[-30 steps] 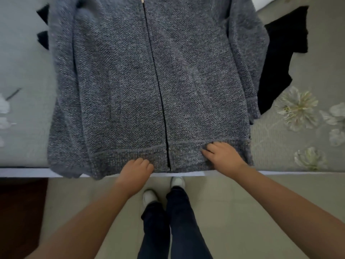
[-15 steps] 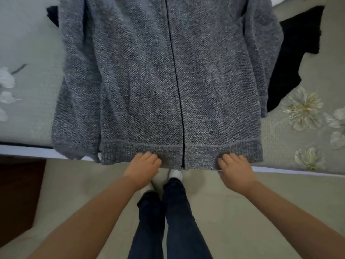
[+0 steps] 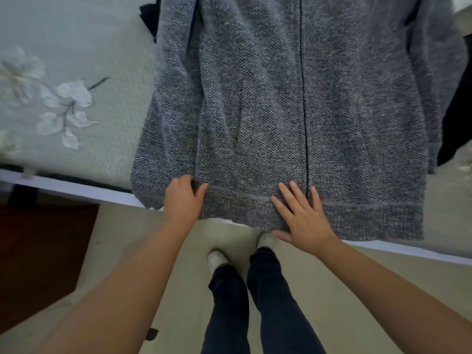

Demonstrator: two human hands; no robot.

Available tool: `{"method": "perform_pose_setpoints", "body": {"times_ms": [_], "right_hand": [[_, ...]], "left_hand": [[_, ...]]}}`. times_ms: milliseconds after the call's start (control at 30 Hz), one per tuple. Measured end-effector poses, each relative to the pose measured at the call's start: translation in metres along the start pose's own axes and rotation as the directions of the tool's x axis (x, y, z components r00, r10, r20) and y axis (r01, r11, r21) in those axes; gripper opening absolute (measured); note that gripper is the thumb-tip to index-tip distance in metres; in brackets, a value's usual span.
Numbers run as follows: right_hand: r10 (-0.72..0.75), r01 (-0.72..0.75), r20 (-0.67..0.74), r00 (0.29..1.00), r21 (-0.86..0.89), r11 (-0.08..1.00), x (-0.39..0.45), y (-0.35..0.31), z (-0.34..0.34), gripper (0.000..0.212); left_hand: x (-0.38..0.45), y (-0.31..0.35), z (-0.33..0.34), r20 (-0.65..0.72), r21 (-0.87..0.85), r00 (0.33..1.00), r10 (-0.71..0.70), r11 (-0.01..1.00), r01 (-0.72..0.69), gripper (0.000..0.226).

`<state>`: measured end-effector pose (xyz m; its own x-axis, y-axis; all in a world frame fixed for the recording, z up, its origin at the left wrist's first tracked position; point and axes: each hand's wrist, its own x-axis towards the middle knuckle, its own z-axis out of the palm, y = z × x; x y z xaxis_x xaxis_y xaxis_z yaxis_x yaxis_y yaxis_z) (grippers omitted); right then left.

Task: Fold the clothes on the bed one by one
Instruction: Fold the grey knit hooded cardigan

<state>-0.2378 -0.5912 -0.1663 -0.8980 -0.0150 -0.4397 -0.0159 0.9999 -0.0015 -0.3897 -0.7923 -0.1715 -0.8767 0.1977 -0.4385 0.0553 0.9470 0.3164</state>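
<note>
Head view, looking down over the bed (image 3: 84, 139) edge. Grey knit jacket (image 3: 293, 111) lies flat, front up, zipper (image 3: 304, 98) closed and running straight down the middle to the hem band (image 3: 357, 221). The hem sits at the near edge of the bed and slightly overhangs it. The jacket's left-side sleeve lies along the body, cuff at the bed edge just beside the left hand.

Left hand (image 3: 182, 200) is at the hem's left corner, where sleeve meets body, thumb on top of the band and fingers curled over the fabric; looks like a pinch on the corner (finger tips partly hidden by the cloth). Right hand (image 3: 301, 215) lies flat and spread on the hem band, palm down, fingers straight, just left of the zipper bottom, one finger touching the zipper line. It holds nothing, just presses on the knit.

Black garment (image 3: 454, 123) pokes out beside the jacket at the right edge, and another dark bit (image 3: 149, 19) shows at top left; both partly under the jacket.

Bed cover is pale grey-green with a white flower print (image 3: 69, 106). Below: beige floor (image 3: 357, 290), dark trousers (image 3: 255, 302), white shoes (image 3: 217, 259), reddish-brown rug or furniture (image 3: 38, 251) at left (can't tell which).

No brand, label or writing readable anywhere.
</note>
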Motion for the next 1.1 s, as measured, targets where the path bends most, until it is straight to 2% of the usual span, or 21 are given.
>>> {"method": "perform_pose_setpoints", "body": {"times_ms": [67, 167, 233, 300, 400, 433, 567, 633, 700, 767, 867, 967, 1067, 1100], "right_hand": [[0.028, -0.03, 0.056, 0.998, 0.049, 0.998, 0.005, -0.005, 0.006, 0.079], [0.064, -0.07, 0.077, 0.995, 0.083, 0.994, 0.008, -0.009, 0.0, 0.078], [0.059, -0.076, 0.168, 0.984, 0.1, 0.992, 0.009, -0.006, 0.0, 0.076], [0.043, -0.068, 0.23, 0.972, 0.105, 0.992, 0.008, -0.005, 0.004, 0.071], [-0.026, 0.005, 0.31, 0.95, 0.067, 0.998, 0.005, -0.011, -0.002, 0.068], [-0.03, 0.009, 0.332, 0.943, 0.063, 0.998, 0.005, -0.012, -0.004, 0.067], [0.0, -0.012, 0.412, 0.911, 0.028, 1.0, 0.01, -0.019, -0.02, 0.065], [0.011, -0.034, 0.456, 0.89, 0.042, 0.999, 0.015, -0.021, -0.031, 0.062], [0.001, -0.041, 0.486, 0.874, 0.072, 0.997, 0.024, -0.025, -0.045, 0.055], [-0.021, -0.022, 0.495, 0.869, 0.081, 0.996, 0.037, -0.028, -0.061, 0.045], [-0.031, -0.003, 0.386, 0.922, 0.088, 0.996, 0.071, -0.029, -0.092, 0.033], [-0.03, -0.001, 0.221, 0.975, 0.139, 0.99, 0.112, -0.027, -0.123, 0.027], [-0.046, 0.033, 0.055, 0.997, 0.209, 0.977, 0.159, -0.025, -0.146, 0.031], [-0.048, 0.048, -0.007, 0.999, 0.225, 0.973, 0.172, -0.026, -0.154, 0.034]], "left_hand": [[-0.002, 0.004, 0.004, 0.037, 0.0, 0.999, 0.033, 0.999, -0.033, 0.03], [-0.002, 0.007, 0.005, 0.025, -0.135, 1.0, -0.017, 0.991, 0.02, 0.016], [-0.008, -0.005, 0.003, 0.042, -0.155, 0.999, 0.018, 0.988, -0.011, 0.02], [-0.022, -0.028, 0.004, 0.12, -0.142, 0.99, 0.075, 0.988, -0.058, 0.022], [-0.046, -0.057, 0.004, 0.192, -0.204, 0.981, 0.013, 0.978, 0.028, 0.005], [-0.048, -0.058, 0.006, 0.207, -0.209, 0.978, -0.011, 0.976, 0.055, 0.014], [-0.037, -0.054, 0.002, 0.257, -0.227, 0.966, -0.019, 0.971, 0.079, 0.02], [-0.031, -0.055, -0.009, 0.194, -0.261, 0.98, -0.045, 0.961, 0.096, 0.028], [-0.024, -0.059, -0.023, 0.056, -0.31, 0.997, -0.059, 0.948, 0.073, 0.035], [-0.012, -0.062, -0.036, -0.071, -0.262, 0.997, -0.043, 0.965, 0.023, 0.04], [0.016, -0.06, -0.057, -0.124, -0.184, 0.99, -0.073, 0.982, 0.05, 0.043], [0.044, -0.054, -0.069, -0.04, -0.186, 0.984, -0.173, 0.969, 0.163, 0.041], [0.062, -0.056, -0.07, -0.048, -0.196, 0.975, -0.217, 0.959, 0.204, 0.015], [0.063, -0.058, -0.071, -0.059, -0.241, 0.973, -0.224, 0.949, 0.204, 0.019]]}}
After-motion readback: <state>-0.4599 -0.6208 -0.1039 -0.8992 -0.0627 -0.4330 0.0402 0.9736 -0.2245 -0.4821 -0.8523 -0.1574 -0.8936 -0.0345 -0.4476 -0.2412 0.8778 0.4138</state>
